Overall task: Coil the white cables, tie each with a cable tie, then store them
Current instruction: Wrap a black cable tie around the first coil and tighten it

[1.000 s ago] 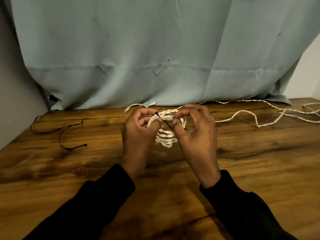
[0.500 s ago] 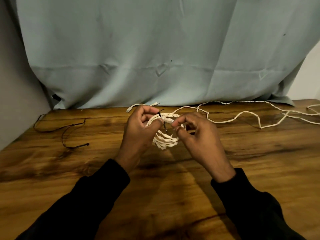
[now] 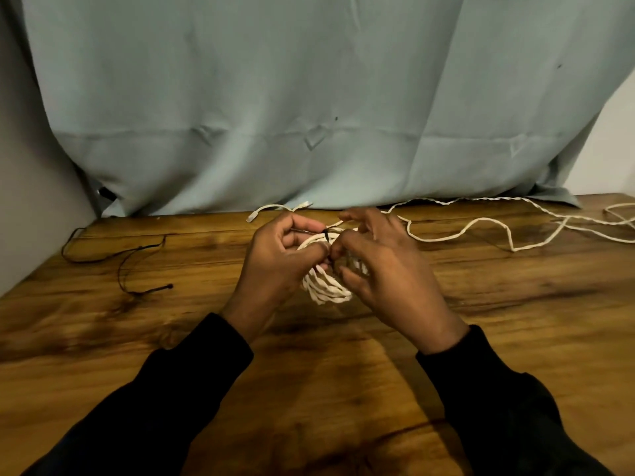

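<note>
The coil (image 3: 326,286) of white cable is held up between both hands, above the middle of the tabletop (image 3: 515,304), so that the black tie (image 3: 325,235) can be worked around its upper part. The left hand (image 3: 275,262) is curled on the coil's left side, and the thin tail of the tie seems to be pinched between its thumb and forefinger; this is probably done to keep the loops together while the tie is drawn. The right hand (image 3: 381,266) is curled on the right side, with its fingertips pressed at the tie's head and at the loops below; the exact contact is hidden by the fingers. So both grips are narrow and closed on the bundle. The loose cable (image 3: 481,223) is left lying on the tabletop to the right, well apart from the hands, because it is not yet coiled. A plug end (image 3: 254,216) is seen just behind the left hand. Black ties (image 3: 137,266) are kept at the left, near the wall.

Compared with half a second before, the hands are brought closer together, the right fingers are moved in onto the tie, and the tail is now pulled toward the left.
</note>
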